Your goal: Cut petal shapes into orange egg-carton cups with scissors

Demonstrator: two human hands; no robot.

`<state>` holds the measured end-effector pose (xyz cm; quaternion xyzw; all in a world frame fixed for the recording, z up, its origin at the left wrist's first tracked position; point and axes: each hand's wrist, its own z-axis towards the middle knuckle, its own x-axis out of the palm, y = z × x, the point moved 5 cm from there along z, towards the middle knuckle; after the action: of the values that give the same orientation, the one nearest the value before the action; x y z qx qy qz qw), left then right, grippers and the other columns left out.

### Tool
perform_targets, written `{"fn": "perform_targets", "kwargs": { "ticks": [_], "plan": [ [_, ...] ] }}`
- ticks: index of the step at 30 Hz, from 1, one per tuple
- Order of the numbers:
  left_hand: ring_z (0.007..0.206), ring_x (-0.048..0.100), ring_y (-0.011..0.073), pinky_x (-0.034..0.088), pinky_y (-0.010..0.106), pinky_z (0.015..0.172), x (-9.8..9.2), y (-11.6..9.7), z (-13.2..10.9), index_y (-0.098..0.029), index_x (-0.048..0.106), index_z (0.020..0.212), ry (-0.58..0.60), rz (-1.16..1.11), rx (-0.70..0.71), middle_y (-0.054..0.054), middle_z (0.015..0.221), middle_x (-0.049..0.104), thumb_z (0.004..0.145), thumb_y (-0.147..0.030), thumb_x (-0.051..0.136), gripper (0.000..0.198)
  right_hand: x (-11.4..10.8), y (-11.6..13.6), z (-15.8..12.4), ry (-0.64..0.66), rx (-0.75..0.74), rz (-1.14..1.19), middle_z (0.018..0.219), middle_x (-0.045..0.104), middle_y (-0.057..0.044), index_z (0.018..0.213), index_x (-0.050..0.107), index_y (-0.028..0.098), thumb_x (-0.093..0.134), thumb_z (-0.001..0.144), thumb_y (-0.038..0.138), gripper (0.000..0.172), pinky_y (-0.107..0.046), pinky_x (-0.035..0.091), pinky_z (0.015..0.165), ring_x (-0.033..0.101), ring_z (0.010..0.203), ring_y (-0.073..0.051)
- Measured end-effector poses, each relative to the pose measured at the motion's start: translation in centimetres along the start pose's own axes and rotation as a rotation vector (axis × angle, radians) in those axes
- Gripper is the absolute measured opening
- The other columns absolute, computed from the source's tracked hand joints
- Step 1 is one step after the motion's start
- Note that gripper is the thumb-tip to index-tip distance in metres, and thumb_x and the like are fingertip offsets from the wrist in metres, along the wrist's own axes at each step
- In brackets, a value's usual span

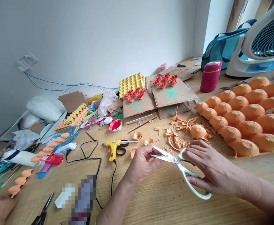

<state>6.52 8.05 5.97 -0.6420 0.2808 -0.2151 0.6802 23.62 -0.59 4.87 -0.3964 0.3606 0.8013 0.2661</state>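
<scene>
At lower right, the right hand [206, 170] is gripping white scissors [176, 159], parted blades pointing up-left to the left hand [141, 164], its curled fingers' hold unclear.

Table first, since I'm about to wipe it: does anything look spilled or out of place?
Yes: curled orange scraps lie in a loose heap beside the large orange egg tray, just beyond the scissors. They look untidy because they are strewn straight on the tabletop.

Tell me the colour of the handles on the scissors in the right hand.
The scissors' handles are white, clearest in the head view.
</scene>
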Motion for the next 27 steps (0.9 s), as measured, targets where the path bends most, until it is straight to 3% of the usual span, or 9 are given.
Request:
{"fn": "perform_targets", "kwargs": {
  "ticks": [11, 17, 22, 27],
  "plan": [
    [0.071, 0.058, 0.0098, 0.045, 0.021, 0.068, -0.5, 0.4, 0.1, -0.017, 0.053, 0.086, -0.071, -0.095, -0.043, -0.001, 0.078, 0.064, 0.072, -0.032, 0.085, 0.038, 0.3, 0.1, -0.1, -0.02, -0.02, -0.034, 0.082, 0.064, -0.005, 0.094, 0.059, 0.02, 0.053, 0.097, 0.034, 0.016, -0.037, 0.041, 0.074, 0.056, 0.071, -0.021],
    [0.072, 0.056, 0.0088, 0.044, 0.021, 0.067, -0.5, 0.9, 0.4, -0.015, 0.06, 0.083, -0.062, -0.145, -0.044, 0.0, 0.079, 0.061, 0.068, -0.034, 0.086, 0.036, 0.7, -0.8, -0.5, -0.081, 0.03, -0.039, 0.079, 0.065, -0.006, 0.087, 0.058, 0.021, 0.049, 0.099, 0.03, 0.017, -0.034, 0.047, 0.067, 0.061, 0.071, -0.021],
    [0.063, 0.051, 0.0078, 0.041, 0.021, 0.062, -0.6, 1.6, 0.4, -0.015, 0.061, 0.078, -0.084, -0.186, -0.135, -0.002, 0.07, 0.057, 0.069, -0.038, 0.084, 0.034, 0.1, -1.1, -0.4, -0.163, 0.077, 0.042, 0.072, 0.066, -0.006, 0.076, 0.053, 0.025, 0.045, 0.098, 0.032, 0.025, -0.032, 0.05, 0.055, 0.06, 0.06, -0.02],
    [0.071, 0.055, 0.0109, 0.043, 0.023, 0.068, -0.7, 1.5, 0.5, -0.015, 0.065, 0.077, -0.119, -0.143, -0.094, 0.0, 0.075, 0.061, 0.069, -0.039, 0.084, 0.032, 0.1, -0.9, 0.0, -0.098, 0.208, 0.214, 0.064, 0.063, -0.002, 0.073, 0.054, 0.026, 0.049, 0.096, 0.033, 0.025, -0.028, 0.048, 0.046, 0.058, 0.054, -0.018]
  ]
}}
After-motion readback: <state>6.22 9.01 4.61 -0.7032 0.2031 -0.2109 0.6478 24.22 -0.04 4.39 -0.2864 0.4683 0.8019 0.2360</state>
